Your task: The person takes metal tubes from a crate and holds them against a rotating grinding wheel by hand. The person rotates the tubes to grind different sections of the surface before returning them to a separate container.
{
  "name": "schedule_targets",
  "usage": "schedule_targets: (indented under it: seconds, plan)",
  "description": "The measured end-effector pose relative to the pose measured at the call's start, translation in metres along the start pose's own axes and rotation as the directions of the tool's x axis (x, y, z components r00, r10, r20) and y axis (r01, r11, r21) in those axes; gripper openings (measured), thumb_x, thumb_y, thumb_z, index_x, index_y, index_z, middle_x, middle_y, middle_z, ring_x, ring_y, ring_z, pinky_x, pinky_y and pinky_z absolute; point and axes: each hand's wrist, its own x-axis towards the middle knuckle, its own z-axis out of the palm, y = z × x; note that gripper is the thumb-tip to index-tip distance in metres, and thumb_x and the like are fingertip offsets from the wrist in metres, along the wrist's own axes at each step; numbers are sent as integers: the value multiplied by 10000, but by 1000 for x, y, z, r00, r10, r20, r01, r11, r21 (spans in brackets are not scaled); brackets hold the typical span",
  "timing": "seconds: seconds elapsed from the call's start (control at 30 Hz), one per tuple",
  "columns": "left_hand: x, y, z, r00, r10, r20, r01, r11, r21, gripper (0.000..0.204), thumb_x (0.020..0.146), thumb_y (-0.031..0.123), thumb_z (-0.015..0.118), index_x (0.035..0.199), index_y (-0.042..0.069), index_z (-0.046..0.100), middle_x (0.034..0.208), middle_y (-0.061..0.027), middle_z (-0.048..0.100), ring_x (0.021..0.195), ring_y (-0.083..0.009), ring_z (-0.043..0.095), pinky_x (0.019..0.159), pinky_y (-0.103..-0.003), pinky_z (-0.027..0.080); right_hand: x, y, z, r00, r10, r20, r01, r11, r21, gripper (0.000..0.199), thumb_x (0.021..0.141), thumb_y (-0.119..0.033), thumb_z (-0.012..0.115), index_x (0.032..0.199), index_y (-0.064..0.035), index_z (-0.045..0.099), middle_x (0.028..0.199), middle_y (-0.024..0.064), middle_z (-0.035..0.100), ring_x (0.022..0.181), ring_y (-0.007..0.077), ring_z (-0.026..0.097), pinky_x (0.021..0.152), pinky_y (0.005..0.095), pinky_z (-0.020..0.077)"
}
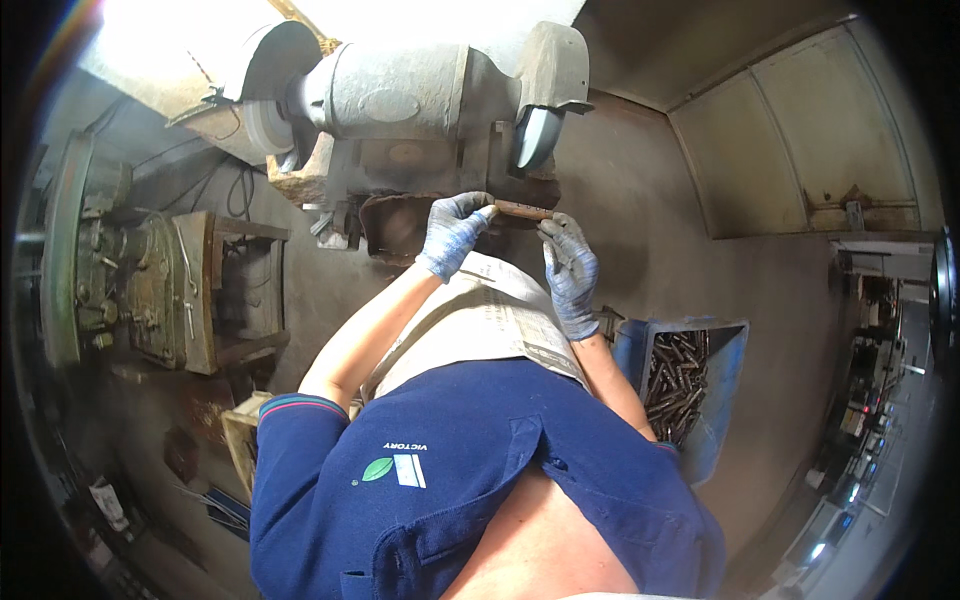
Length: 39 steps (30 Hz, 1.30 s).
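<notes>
A short brown metal rod (524,211) lies level between my two gloved hands. My left hand (456,230) pinches its left end, and my right hand (568,262) has its fingertips on the right end. Both gloves are grey-blue and worn dark at the fingers. Just beyond the hands stands a grey bench grinder (395,95). Its right grinding wheel (540,137) is above and close to the rod, not touching it. The left grinding wheel (268,127) is farther off.
On my right, a blue bin (715,400) holds many dark metal rods (678,380). An old green machine (150,290) stands at the left. Newspaper-like sheeting (490,315) covers my lap. A tan cabinet (800,130) stands at the far right.
</notes>
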Motion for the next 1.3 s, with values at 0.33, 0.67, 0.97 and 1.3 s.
schedule_targets:
  seconds: [0.33, 0.67, 0.97, 1.3]
  plan:
    - [47, -12, 6, 996, -85, -41, 89, 993, 82, 105, 844, 47, 601, 912, -28, 629, 798, -45, 638, 677, -105, 600, 624, -253, 523, 27, 30, 3, 999, -23, -27, 19, 986, -168, 257, 763, 59, 628, 1015, 14, 649, 1127, 122, 593, 1132, 215, 514, 962, 295, 397]
    - [68, -27, 34, 985, -144, -98, 117, 964, -238, 109, 854, 35, 588, 920, -43, 627, 822, -104, 655, 721, -169, 640, 668, -261, 534, 56, 47, -14, 998, 60, -31, -64, 985, -159, 180, 843, -1, 570, 999, 6, 657, 1030, 98, 633, 1021, 180, 555, 894, 293, 432]
    - [74, -32, 31, 968, -178, -177, 143, 970, -194, 87, 838, 24, 603, 895, -30, 639, 798, -84, 657, 679, -140, 625, 636, -239, 519, 62, 66, -8, 989, 146, -27, -145, 989, 17, 147, 802, -5, 633, 945, 0, 666, 902, 87, 646, 860, 154, 591, 767, 267, 454]
    - [75, -27, -4, 960, -142, -239, 91, 973, -212, 68, 851, 14, 581, 884, -29, 621, 787, -104, 655, 671, -164, 639, 626, -265, 542, 66, 74, 25, 981, 194, 16, -194, 975, 112, 115, 787, -14, 657, 901, 3, 666, 884, 91, 668, 822, 134, 619, 736, 252, 474]
